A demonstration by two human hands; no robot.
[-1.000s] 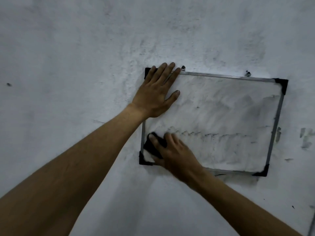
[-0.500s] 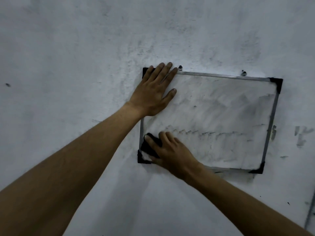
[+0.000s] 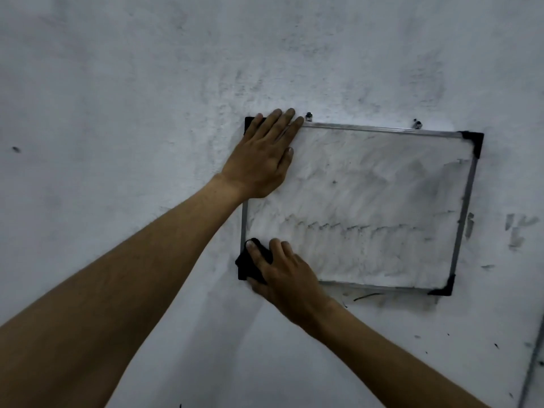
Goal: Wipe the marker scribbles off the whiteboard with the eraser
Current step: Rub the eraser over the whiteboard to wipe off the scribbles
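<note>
Your left forearm is reaching up from the lower left corner, and your right forearm is coming in from the lower right. Both are stretching toward the board on the wall.

Your right hand is gripping the black eraser. Its fingers are curling over the top of the eraser and pressing it against the lower left corner of the whiteboard. The eraser is covering that corner of the frame and lying partly over the left edge.

Your left hand is lying flat on the upper left corner of the board, with its fingers straight and close together. The fingertips are reaching past the top rail, and the palm is bracing the board against the wall; this hand is holding nothing.

The board is hanging slightly tilted from two small hooks along its top edge. A faint jagged line of marker scribbles is running across the middle of its surface, level with a spot just above the eraser. Grey smears are clouding the rest, and they are darkest toward the right side.

Behind it, the pale wall is showing grey smudges around the board. A few dark marks are sitting just to the right of the frame.
</note>
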